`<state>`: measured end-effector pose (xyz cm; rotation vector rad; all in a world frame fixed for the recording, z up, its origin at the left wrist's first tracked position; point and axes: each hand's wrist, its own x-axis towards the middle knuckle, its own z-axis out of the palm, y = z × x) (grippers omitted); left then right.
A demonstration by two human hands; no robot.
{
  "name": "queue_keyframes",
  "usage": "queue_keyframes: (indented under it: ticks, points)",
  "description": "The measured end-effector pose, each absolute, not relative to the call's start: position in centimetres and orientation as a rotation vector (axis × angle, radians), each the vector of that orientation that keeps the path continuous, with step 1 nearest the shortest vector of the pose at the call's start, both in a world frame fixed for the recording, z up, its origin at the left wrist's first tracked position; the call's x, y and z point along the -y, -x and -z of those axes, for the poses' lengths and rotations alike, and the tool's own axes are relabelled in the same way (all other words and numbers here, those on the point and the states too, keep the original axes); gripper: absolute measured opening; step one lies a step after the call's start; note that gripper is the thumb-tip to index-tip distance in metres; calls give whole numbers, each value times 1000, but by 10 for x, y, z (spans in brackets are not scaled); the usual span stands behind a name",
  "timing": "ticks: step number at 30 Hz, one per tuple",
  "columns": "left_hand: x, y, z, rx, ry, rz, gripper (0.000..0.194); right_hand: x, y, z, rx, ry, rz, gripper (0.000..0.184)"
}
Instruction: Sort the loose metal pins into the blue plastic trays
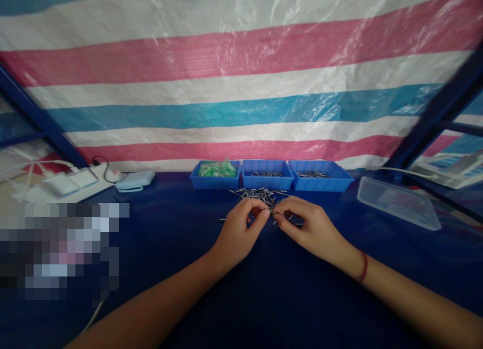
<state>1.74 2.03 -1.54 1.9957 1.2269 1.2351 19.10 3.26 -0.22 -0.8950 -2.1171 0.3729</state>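
My left hand and my right hand meet fingertip to fingertip above the blue table. Each is closed in a pinch around something small and thin between them, too small to name. Just behind my fingers lies a loose pile of thin metal pins, partly hidden by both hands. A few stray pins lie on either side of the pile.
Behind the pile stand three blue bins: the left bin with green plastic bagging, the middle bin and right bin with metal pins. A clear plastic lid lies right. Leftward are a power strip and a pale blue case.
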Motion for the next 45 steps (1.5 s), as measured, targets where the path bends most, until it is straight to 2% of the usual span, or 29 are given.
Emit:
queue_keyframes:
  ticks: [10, 14, 20, 23, 29, 34, 39, 45]
  points:
    - [-19, -17, 15, -1212, -2191, -1163, 13, -26, -192, -7, 2105, 823, -279, 11]
    - [-18, -10, 2, -1292, -2376, -1125, 19, -45, -207, -10, 1988, 978, -168, 16]
    - [-25, 17, -21, -1556, -2728, -650, 24, -101, -255, 5, 1769, 1377, 315, 27]
    - [-27, 26, -27, -1632, -2782, -449, 22, -109, -263, 12, 1747, 1420, 349, 32]
    - [-24, 31, -25, -1685, -2671, -50, 14, -86, -242, 9, 1853, 1293, 258, 28]
    - [-27, 30, -16, -1674, -2707, -60, 21, -63, -223, 2, 1990, 1166, 129, 23]
    - [-29, 23, -7, -1648, -2798, -177, 18, -46, -207, 4, 2129, 1041, 15, 21]
    - [-25, 7, -6, -1331, -2727, -610, 15, -32, -192, 6, 2276, 917, -157, 19]
